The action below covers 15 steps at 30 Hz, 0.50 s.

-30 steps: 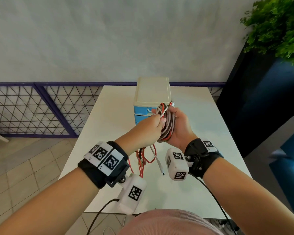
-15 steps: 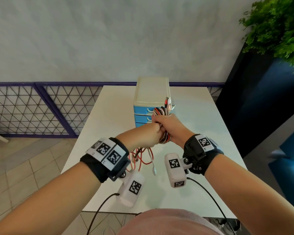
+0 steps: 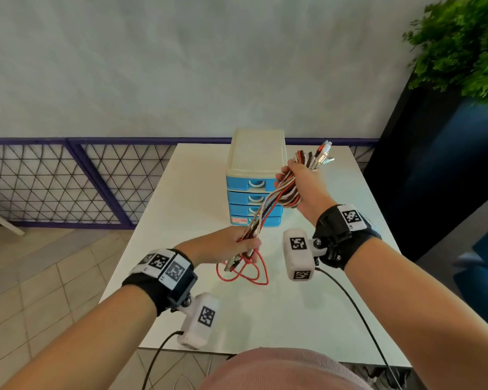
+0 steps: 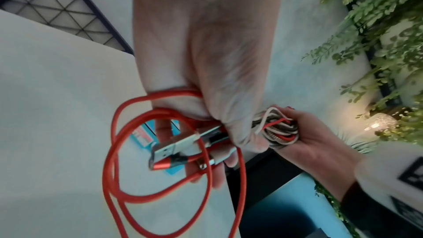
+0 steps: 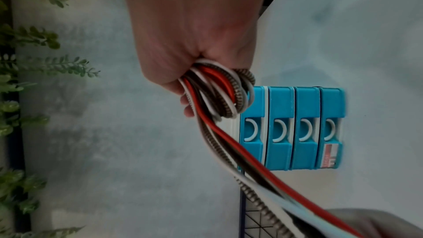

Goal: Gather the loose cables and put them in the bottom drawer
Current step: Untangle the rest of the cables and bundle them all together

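A bundle of red, white and braided cables (image 3: pixel 289 192) is stretched between both hands above the white table (image 3: pixel 307 299). My right hand (image 3: pixel 299 181) grips the coiled part, raised beside the drawer unit, with plugs sticking up behind it. My left hand (image 3: pixel 245 246) grips the loose ends lower down; red loops (image 3: pixel 245 273) hang from it onto the table. The left wrist view shows USB plugs (image 4: pixel 174 147) under my fingers. The blue drawer unit (image 3: pixel 254 190) has several shut drawers; the bottom drawer (image 5: pixel 330 129) carries a sticker.
The drawer unit stands at the table's far middle, against a grey wall. A purple mesh fence (image 3: pixel 68 181) runs behind and left. A dark planter with a green plant (image 3: pixel 462 52) is on the right. Black wrist-camera leads trail off the near table edge.
My hands were joined on the bundle in front of the drawers. They have pulled apart: the right hand rose to the right with the coil, the left dropped toward me with the ends.
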Tool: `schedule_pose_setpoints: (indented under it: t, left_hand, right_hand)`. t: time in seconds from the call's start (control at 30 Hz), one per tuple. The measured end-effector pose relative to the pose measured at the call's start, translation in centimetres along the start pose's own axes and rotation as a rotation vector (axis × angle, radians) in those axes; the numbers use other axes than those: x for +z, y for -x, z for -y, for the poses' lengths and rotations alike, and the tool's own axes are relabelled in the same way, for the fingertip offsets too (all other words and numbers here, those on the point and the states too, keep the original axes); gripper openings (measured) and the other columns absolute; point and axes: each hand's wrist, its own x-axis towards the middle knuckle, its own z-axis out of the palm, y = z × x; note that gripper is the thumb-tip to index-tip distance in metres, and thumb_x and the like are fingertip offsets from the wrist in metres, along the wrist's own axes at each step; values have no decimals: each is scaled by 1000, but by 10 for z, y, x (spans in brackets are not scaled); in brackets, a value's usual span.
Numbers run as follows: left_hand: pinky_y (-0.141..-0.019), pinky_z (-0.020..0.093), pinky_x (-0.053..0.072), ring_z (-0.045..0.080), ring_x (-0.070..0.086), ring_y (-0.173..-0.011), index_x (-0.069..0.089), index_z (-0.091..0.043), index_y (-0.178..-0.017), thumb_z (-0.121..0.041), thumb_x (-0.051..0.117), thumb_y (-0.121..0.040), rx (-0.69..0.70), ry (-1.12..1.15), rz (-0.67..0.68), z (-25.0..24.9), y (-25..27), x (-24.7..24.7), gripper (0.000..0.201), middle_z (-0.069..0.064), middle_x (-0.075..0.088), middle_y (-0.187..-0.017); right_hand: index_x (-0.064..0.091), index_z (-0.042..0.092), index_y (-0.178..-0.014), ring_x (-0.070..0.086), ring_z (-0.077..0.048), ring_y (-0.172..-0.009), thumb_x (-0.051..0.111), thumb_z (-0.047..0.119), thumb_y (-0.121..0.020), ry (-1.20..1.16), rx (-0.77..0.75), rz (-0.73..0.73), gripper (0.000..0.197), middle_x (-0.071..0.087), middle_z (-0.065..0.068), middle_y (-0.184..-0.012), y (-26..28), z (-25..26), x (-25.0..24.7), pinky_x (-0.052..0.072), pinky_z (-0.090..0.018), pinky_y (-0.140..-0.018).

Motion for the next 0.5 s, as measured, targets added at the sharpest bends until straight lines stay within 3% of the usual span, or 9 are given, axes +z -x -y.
schedule_pose_setpoints:
  t: [0.13, 0.27, 0.37, 0.43, 0.5]
  left_hand:
    - [-70, 18, 45, -5, 61, -73, 58, -5, -114, -29, 40, -100, 50, 144, -166, 15, -1, 2, 33, 2, 64, -89]
    - [-72, 23, 53, 9, 69, -86, 67, -20, -97, -24, 54, -95, 49, 230, -287, 21, -4, -3, 14, -5, 73, -90]
    - [-73, 23, 55, 6, 66, -71, 73, -22, -93, -15, 69, -85, 49, 297, -446, 29, -6, -7, 12, -2, 73, -81]
    - [-69, 24, 52, 8, 64, -67, 75, -19, -94, -13, 70, -84, 71, 372, -515, 33, -6, -8, 13, 1, 72, -76]
    - [-62, 20, 51, 10, 63, -67, 75, -17, -94, -13, 68, -85, 98, 268, -608, 32, -7, -6, 12, -2, 72, -76]
  right_hand:
    - [55, 11, -89, 64, -16, -53, 53, 22, -95, 209, -75, -46, 12, 65, -5, -66, -1, -2, -3, 53, -26, -50]
    - [53, 11, -92, 61, -18, -49, 53, 23, -94, 286, -147, -83, 12, 66, -3, -64, -2, 1, -8, 52, -30, -51]
    - [52, 12, -92, 59, -17, -47, 51, 23, -95, 298, -166, -110, 11, 65, -2, -66, 0, 6, -10, 50, -29, -49]
    - [53, 11, -94, 57, -15, -43, 51, 23, -95, 318, -177, -126, 12, 65, -1, -66, 2, 9, -11, 48, -25, -45]
    - [53, 11, -96, 56, -10, -39, 51, 23, -96, 330, -193, -142, 13, 65, -1, -66, 3, 9, -11, 45, -20, -40]
